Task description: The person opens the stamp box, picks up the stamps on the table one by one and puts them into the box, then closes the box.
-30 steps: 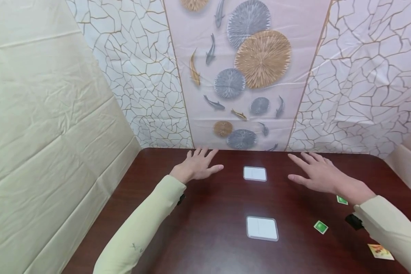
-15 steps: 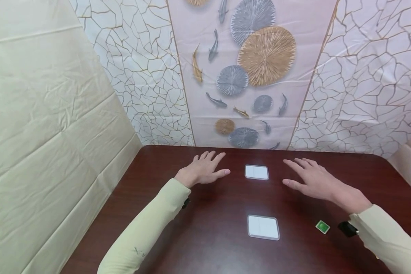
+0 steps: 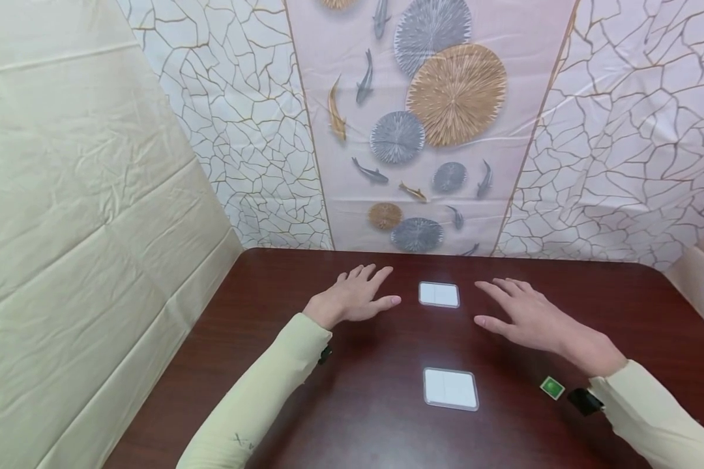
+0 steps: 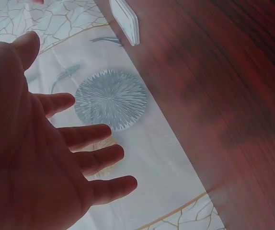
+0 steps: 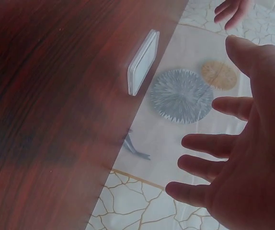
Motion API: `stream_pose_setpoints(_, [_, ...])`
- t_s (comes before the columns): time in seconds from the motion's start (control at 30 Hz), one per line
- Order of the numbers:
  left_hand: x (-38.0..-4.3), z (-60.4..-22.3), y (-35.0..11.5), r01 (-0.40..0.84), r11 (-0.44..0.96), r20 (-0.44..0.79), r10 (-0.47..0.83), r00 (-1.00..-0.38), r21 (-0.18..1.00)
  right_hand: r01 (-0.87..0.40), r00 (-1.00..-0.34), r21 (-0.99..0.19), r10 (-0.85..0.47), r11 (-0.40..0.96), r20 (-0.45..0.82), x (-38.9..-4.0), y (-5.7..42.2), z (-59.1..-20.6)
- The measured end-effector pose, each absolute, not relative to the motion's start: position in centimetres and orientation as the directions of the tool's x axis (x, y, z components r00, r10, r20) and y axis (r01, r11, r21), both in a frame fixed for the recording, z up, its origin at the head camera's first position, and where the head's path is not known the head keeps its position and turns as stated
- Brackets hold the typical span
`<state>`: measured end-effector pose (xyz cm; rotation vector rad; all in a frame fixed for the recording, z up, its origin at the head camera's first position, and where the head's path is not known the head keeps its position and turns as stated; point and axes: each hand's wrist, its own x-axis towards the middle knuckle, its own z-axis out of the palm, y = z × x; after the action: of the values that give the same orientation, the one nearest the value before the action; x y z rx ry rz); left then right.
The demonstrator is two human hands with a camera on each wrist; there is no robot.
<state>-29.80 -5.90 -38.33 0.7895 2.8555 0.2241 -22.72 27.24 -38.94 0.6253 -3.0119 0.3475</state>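
Both hands hover over a dark red-brown table, palms down and fingers spread. The left hand [image 3: 354, 296] is to the left of a small flat white case with a clear rim [image 3: 439, 294] near the far edge; nothing is in its grasp. On the other side of that case is the right hand [image 3: 528, 316], likewise holding nothing. A second, similar white case [image 3: 450, 389] lies closer to the person, between the forearms. The far case [image 5: 143, 63] also shows in the right wrist view, apart from the fingers.
A small green square card [image 3: 552, 388] lies on the table [image 3: 352, 404] beside the right wrist. Behind the far edge hangs a patterned cloth [image 3: 410, 143] with fish and round leaf shapes. A plain cream cloth [image 3: 94, 195] hangs along the left side.
Both hands have moved inward toward the far case. The head view has shifted slightly. A second green card and an orange-yellow card, visible earlier at the right, no longer show.
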Motion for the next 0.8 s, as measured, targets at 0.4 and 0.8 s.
stream_pose_setpoints(0.4, [-29.1,-39.0,-5.5,0.506,0.840,-0.133,0.534,-0.835,0.196,-0.401,-0.916,-0.260,-0.385,0.878,0.110,-21.8,26.7,-39.4])
stream_pose_setpoints(0.8, [-28.1,-39.6,-4.5,0.506,0.827,-0.163,0.549,-0.819,0.244,-0.400,-0.916,-0.320,-0.388,0.859,0.102,-21.3,25.5,-40.3])
